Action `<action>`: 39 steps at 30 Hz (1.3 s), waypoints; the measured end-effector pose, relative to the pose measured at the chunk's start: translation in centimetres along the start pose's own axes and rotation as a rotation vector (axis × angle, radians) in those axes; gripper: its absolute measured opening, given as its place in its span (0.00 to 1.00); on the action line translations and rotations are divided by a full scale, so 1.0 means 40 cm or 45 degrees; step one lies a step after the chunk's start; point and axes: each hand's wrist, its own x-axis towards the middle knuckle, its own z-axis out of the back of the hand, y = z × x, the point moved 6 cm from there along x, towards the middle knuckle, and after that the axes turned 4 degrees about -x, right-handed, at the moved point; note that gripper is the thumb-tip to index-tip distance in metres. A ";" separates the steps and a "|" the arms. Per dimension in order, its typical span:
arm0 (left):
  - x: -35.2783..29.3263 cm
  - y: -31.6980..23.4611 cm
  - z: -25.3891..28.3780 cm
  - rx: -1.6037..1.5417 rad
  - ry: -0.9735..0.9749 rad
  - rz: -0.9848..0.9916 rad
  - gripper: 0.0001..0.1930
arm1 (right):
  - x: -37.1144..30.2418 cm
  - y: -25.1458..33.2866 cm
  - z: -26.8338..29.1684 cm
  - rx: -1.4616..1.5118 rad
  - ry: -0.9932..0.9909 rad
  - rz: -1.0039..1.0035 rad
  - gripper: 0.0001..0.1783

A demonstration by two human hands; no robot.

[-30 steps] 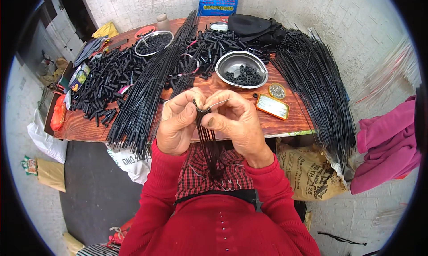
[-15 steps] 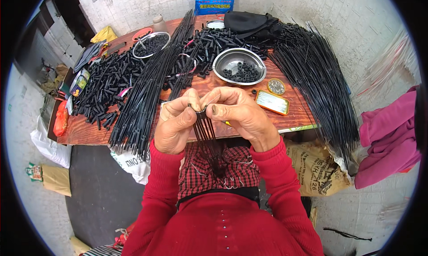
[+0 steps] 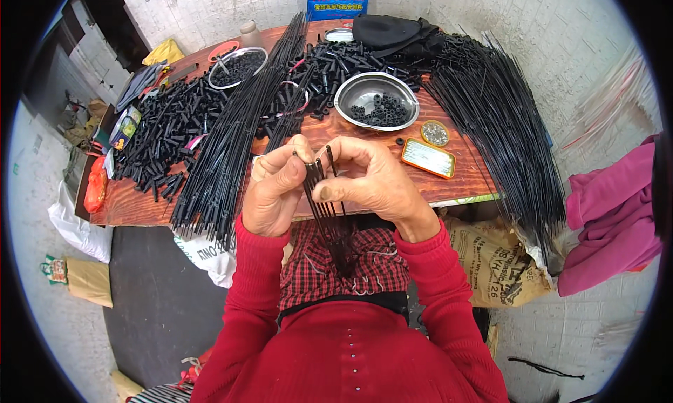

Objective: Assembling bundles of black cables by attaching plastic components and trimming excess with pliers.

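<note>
Between my hands hang several thin black rods (image 3: 324, 217), their upper ends level with my fingertips and their lower ends bunched over my checked lap. My left hand (image 3: 275, 189) pinches the rods' tops at the left with thumb and index finger. My right hand (image 3: 375, 185) is closed at the right side of the bunch, its index finger and thumb around a rod that stands apart from the others. A short light strip or wire shows at the rod tops; its exact kind is too small to tell.
On the wooden table (image 3: 456, 140) stand a steel bowl (image 3: 341, 107) of small black rings, a yellow-rimmed tin (image 3: 452, 166) of white sticks and a round tin (image 3: 434, 133). Long black rods (image 3: 491, 115) lie at right, others (image 3: 242, 136) at left, beside heaped black tubes (image 3: 158, 129).
My right hand has drawn slightly apart from my left, and its thumb has dropped lower. One rod now stands separate on the right. My left hand keeps its pinch.
</note>
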 end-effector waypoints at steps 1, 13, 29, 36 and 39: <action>-0.001 0.001 0.002 0.000 -0.004 0.001 0.10 | 0.001 -0.002 0.000 0.003 0.001 -0.003 0.16; 0.007 -0.002 0.008 0.159 -0.014 -0.021 0.15 | 0.010 -0.011 -0.009 0.033 0.007 0.095 0.12; -0.002 -0.002 -0.040 -0.058 -0.008 -0.048 0.11 | -0.028 -0.004 -0.035 0.385 -0.194 0.167 0.09; 0.010 -0.012 -0.006 0.065 0.006 -0.081 0.08 | -0.012 -0.004 -0.012 0.290 -0.165 0.145 0.06; 0.010 -0.018 -0.003 0.116 -0.018 -0.085 0.05 | -0.006 -0.003 -0.002 0.230 -0.171 0.130 0.07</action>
